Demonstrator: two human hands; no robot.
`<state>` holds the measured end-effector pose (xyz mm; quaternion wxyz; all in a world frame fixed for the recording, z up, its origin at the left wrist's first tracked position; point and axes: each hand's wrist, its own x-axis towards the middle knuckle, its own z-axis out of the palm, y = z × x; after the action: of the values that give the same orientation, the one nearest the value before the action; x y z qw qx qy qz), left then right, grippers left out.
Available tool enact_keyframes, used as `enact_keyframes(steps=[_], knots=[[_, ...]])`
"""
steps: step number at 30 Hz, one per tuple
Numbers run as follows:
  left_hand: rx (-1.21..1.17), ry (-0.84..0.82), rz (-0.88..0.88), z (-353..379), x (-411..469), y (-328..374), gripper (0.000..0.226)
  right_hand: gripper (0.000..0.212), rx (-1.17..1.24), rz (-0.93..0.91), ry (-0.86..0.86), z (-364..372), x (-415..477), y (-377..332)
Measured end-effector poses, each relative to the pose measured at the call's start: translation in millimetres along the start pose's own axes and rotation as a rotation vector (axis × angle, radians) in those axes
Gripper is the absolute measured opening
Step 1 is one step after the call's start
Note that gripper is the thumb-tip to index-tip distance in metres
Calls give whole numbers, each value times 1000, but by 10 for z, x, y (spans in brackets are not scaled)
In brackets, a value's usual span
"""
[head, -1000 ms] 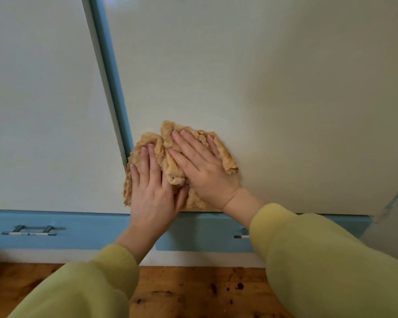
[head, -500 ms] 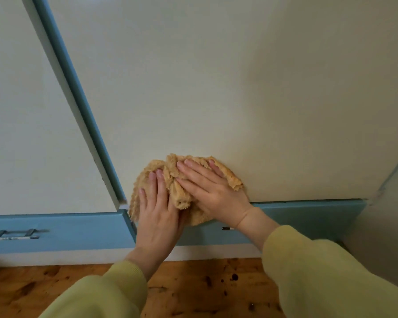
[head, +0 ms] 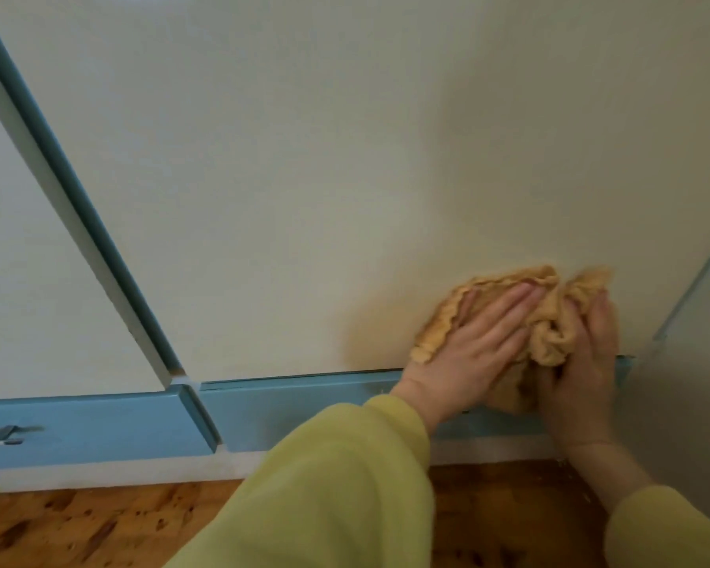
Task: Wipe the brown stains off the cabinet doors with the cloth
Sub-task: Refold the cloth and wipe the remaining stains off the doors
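Flat cream cabinet door (head: 304,178) gave free passage leftward and upward; grey upright side panel (head: 693,387) closed off its lower-right corner.

Knotty wooden floor (head: 78,526), white plinth (head: 99,478), blue drawer front (head: 99,428), metal handle (head: 1,434)

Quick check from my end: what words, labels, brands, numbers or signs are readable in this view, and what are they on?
None: no readable text anywhere in this view.
The cabinet door, blue trim, metal handle, cloth, yellow-green sleeve and wooden floor bear no print.
Whatever lies under the cloth, the left hand and the right hand is hidden.
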<state>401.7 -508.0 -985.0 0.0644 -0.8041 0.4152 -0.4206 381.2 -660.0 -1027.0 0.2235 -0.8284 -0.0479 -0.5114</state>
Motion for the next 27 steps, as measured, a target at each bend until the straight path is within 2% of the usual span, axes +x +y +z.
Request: enact_keyframes(steps=[4,7,9,12,15,18,21,24,27], knots=[[157,-173,127,94,333,337,50,59,75,444,69,-172,72,119],[263,-254,203,153,458,542,54,49,161,730,145,-208,97,195],[269,-264,260,134,472,571,57,43,178,802,142,-175,60,198],[283,-325,378,104,357,476,54,43,22,874,20,-68,-60,85],[210,-281,396,151,77,209,55,65,-107,907,-178,-6,-140,-207],[125,-292,423,96,-268,-95,55,74,-151,845,-334,19,-194,-589],[182,-273,456,-87,-594,-432,57,71,-138,726,-449,79,-287,-882],[137,-293,439,-285,-896,-707,54,55,-127,643,-518,94,-287,-1106],[112,-293,398,-445,-1246,-975,50,49,-151,559,-580,82,-221,-1381]])
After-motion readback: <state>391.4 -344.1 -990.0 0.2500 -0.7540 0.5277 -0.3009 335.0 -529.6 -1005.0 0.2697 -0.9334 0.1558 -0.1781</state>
